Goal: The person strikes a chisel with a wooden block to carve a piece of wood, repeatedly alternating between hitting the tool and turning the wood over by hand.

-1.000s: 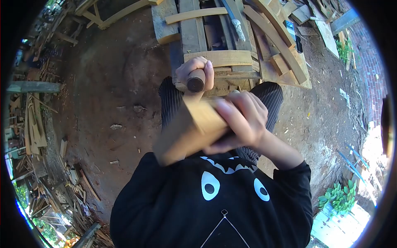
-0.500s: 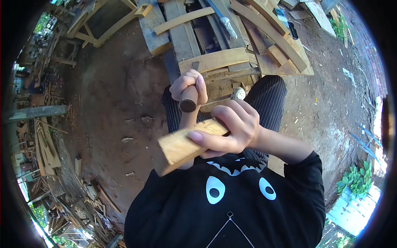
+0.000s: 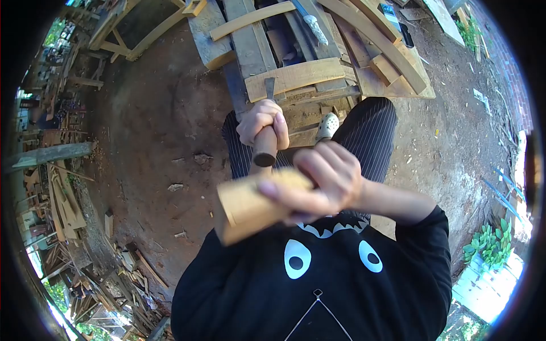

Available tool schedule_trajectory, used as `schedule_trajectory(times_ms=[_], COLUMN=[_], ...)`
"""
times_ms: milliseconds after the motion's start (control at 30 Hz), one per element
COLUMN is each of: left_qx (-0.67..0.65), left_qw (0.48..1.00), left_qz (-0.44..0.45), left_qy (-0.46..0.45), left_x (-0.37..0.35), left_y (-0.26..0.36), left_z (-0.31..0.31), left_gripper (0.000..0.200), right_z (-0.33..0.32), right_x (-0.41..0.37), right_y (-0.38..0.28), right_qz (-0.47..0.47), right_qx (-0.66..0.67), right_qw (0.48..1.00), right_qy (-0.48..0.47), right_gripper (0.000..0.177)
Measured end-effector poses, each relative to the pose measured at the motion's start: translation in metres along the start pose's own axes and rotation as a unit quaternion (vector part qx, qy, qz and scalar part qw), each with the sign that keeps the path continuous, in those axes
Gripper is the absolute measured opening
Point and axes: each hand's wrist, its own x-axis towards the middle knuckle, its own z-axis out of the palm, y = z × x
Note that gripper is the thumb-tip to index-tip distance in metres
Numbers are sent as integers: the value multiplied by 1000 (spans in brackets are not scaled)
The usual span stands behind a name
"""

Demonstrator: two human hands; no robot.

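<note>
My left hand point(image 3: 263, 125) is wrapped round the wooden handle of a chisel point(image 3: 265, 149). The chisel's flat metal blade points away from me, its tip on the left part of a curved wooden board point(image 3: 307, 78) lying across the bench. Nearer to my body, my right hand point(image 3: 329, 181) grips a thick block of wood point(image 3: 250, 202), blurred by motion. The block is just below the butt end of the chisel handle in view, and whether they touch is unclear.
The slatted wooden bench point(image 3: 244, 42) bears a curved strip point(image 3: 253, 20) and a blue-handled tool point(image 3: 313, 25). More curved pieces point(image 3: 381, 42) lie at the right. A wooden frame point(image 3: 153, 42) stands upper left, scrap wood point(image 3: 122, 273) lower left. My shoe point(image 3: 327, 126) is below the bench.
My left hand and the chisel handle have shifted slightly right and down in view. The block in my right hand has tilted a little and is more blurred. The bench appears slightly higher.
</note>
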Motion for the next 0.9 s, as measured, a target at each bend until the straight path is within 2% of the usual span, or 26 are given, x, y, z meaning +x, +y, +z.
schedule_trajectory(times_ms=[67,100,133,233,300,367,400,433,500,533,567,633,667,700,767,800,833,900], left_qx=[29,43,41,18,25,45,54,38,9,33,37,44,39,37,36,43,45,49], left_qw=[999,998,997,999,996,994,994,995,998,997,997,997,998,998,998,997,997,998], left_qz=[-23,-29,-41,28,2,-44,-35,-14,28,16,9,-6,4,15,31,25,16,-3], left_qy=[-32,-43,-52,-42,-83,-85,-89,-89,-61,-61,-62,-61,-56,-52,-46,-60,-57,-51], left_x=[0,-1,4,-1,2,2,1,-1,-7,-5,-5,-6,-11,-12,-17,-12,-10,-10], left_y=[9,12,18,8,14,24,23,19,9,13,15,17,15,11,11,13,14,17], left_z=[-2,-3,-2,-1,-6,-5,-7,-8,-5,-4,-4,-4,-6,-5,-6,-8,-7,-7], left_gripper=[20,20,22,21,20,19,19,19,19,19,18,17,16,16,15,14,14,13], right_z=[7,10,10,4,3,11,14,12,4,3,12,16,14,11,8,5,12,11], right_x=[-12,-12,-13,-14,-19,-18,-20,-17,-18,-19,-23,-24,-25,-22,-28,-28,-34,-34], right_y=[-1,3,5,-2,-3,4,3,1,-5,-8,-7,-1,-3,-6,-7,-9,-8,-1], right_qz=[52,112,136,49,-3,128,126,78,26,-15,-23,124,125,95,44,2,-1,123], right_qx=[14,-11,33,8,43,33,33,-12,43,50,64,39,22,-16,27,24,52,21], right_qw=[998,991,985,997,999,987,989,994,997,999,995,987,986,986,994,999,998,983], right_qy=[-22,-78,-98,-60,12,-93,-76,-81,-55,-7,70,-99,-110,-136,-99,-34,28,-136], right_gripper=[58,62,66,66,73,77,80,71,58,51,63,78,87,76,64,55,63,71])
